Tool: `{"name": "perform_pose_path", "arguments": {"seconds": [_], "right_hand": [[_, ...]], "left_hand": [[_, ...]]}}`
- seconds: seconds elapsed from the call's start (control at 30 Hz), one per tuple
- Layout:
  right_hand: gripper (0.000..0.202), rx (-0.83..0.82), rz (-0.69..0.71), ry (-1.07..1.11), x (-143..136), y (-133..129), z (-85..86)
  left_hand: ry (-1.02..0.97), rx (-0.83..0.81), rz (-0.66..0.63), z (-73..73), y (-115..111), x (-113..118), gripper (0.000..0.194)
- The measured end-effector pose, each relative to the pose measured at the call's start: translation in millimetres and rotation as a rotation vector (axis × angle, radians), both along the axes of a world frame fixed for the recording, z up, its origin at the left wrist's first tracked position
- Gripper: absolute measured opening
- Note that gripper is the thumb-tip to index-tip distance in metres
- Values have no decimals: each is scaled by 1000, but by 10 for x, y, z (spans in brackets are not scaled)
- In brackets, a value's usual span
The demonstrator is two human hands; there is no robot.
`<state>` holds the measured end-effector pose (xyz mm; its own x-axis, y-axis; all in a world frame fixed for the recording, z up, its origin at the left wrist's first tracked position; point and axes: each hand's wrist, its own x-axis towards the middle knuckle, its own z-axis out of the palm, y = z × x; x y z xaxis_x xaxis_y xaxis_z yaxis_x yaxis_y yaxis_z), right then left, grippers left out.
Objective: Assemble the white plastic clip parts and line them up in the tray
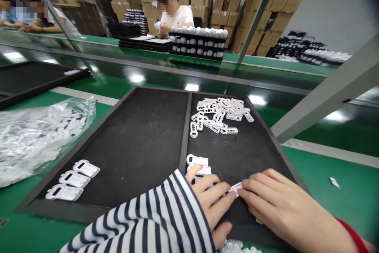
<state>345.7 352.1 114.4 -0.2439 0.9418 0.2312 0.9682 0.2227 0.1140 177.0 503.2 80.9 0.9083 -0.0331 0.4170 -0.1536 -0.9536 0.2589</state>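
A small white plastic part point(236, 188) lies between my two hands over the right half of a black tray point(160, 138). My right hand point(275, 201) is closed on its right end, fingers bent and the thumb hidden. My left hand point(207, 197), in a striped sleeve, is open. Its fingers are apart, the fingertips at the part's left end. Under and behind that hand, white oblong plastic parts point(197, 160) lie in a short column beside the divider, partly covered. A loose pile of similar white parts point(220, 111) sits at the tray's far right.
Three white parts point(75, 179) lie at the tray's near left corner. Left of the tray is a clear bag of white pieces point(44, 134). A white scrap point(334, 182) lies on the green bench at right. A slanted metal post point(325, 87) stands behind. A co-worker point(176, 12) sits across.
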Motion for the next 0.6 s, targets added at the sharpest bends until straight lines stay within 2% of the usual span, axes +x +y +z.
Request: {"name": "perform_pose_path", "arguments": {"seconds": [0.2, 0.3, 0.37, 0.5, 0.6], "right_hand": [[20, -60, -62, 205, 158, -37, 33], [36, -159, -114, 305, 254, -46, 23], [29, -201, -115, 363, 325, -36, -12], [23, -157, -265, 400, 535, 70, -80], [25, -155, -345, 395, 626, 304, -53]], "left_hand": [[26, 93, 46, 9, -69, 44, 35], [36, 98, 51, 11, -83, 31, 35], [25, 106, 51, 31, -72, 9, 39], [-30, 128, 106, 136, 74, -34, 44], [-87, 71, 247, 206, 296, -38, 26]]}}
